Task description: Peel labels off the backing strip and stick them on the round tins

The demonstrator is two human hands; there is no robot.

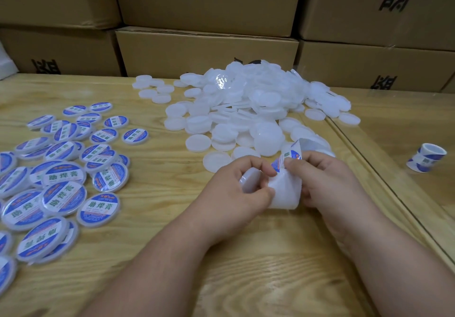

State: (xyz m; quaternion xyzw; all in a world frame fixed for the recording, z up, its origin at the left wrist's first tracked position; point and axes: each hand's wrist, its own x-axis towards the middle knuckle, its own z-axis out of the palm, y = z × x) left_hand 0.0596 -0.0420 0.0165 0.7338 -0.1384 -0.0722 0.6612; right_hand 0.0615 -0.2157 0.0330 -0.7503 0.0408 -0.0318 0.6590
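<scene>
Label [286, 160] half-peeled, points up-away from strip [285, 193], above table [221, 255] centre. Your right hand [327, 181] pinches label; left hand [236, 188] grips tin [250, 180] and strip. Bare tins [246, 110] beyond, labelled tins [61, 169] left, roll [427, 158] right.

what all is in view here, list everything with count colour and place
labelled tins: dozens, blue and white labels, spread at left on table
plain tins: large pile, translucent white, centre back
held tin: one, white, in left hand
backing strip: one, white, between both hands
label: one, blue and white, partly peeled
label roll: one, blue and white, far right
table: one, light wood
boxes: several, brown, stacked behind
left hand: grips tin
right hand: fingers pinch label
</scene>
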